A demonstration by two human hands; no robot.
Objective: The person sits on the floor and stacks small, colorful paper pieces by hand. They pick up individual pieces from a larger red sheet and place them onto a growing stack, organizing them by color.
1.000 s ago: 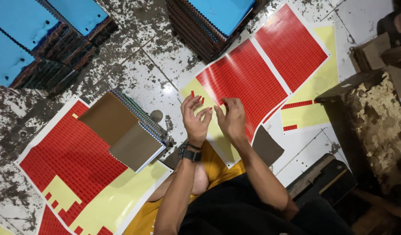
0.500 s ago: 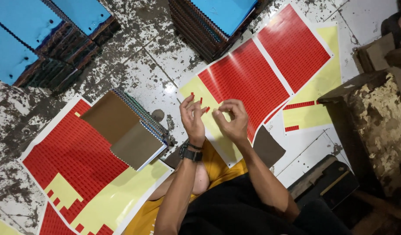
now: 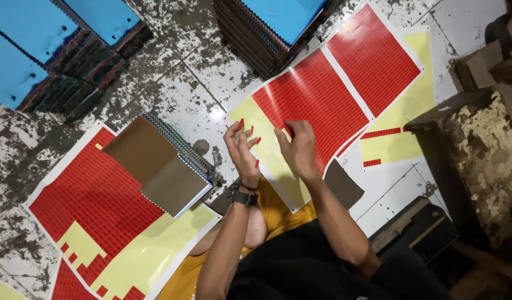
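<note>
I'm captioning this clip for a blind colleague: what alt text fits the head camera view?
Seen from above, a person's left hand, with small red stickers on its fingertips, and right hand work over a sticker sheet of red labels on yellow backing. Brown-covered spiral notebooks lie to the left on the worn floor; blue-covered stacks sit beyond.

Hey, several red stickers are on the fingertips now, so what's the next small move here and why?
Probably carry the left hand toward the brown-covered spiral notebooks and press one sticker on: small red stickers already cling to its fingertips, while the right hand hovers over the red sticker sheet.
</note>
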